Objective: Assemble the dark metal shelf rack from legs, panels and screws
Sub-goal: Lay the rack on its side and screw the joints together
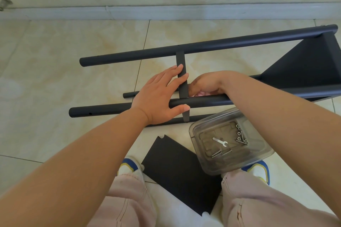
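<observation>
The dark rack lies on its side on the tiled floor. Its far leg (203,45) and near leg (103,109) run left to right, joined at the right by a mounted panel (304,64). A second panel (181,59) stands edge-on between the legs. My left hand (156,96) rests with straight fingers on that panel, its thumb lying under the near leg. My right hand (204,84) is curled just right of the panel, at its joint with the near leg; its fingertips are hidden. A loose panel (180,177) lies between my feet.
A clear plastic box (258,160) by my right knee holds several screws (239,134) and a small flat wrench (220,142). A thinner dark leg end (129,95) shows behind my left hand. The wall and baseboard (166,12) run just beyond the rack.
</observation>
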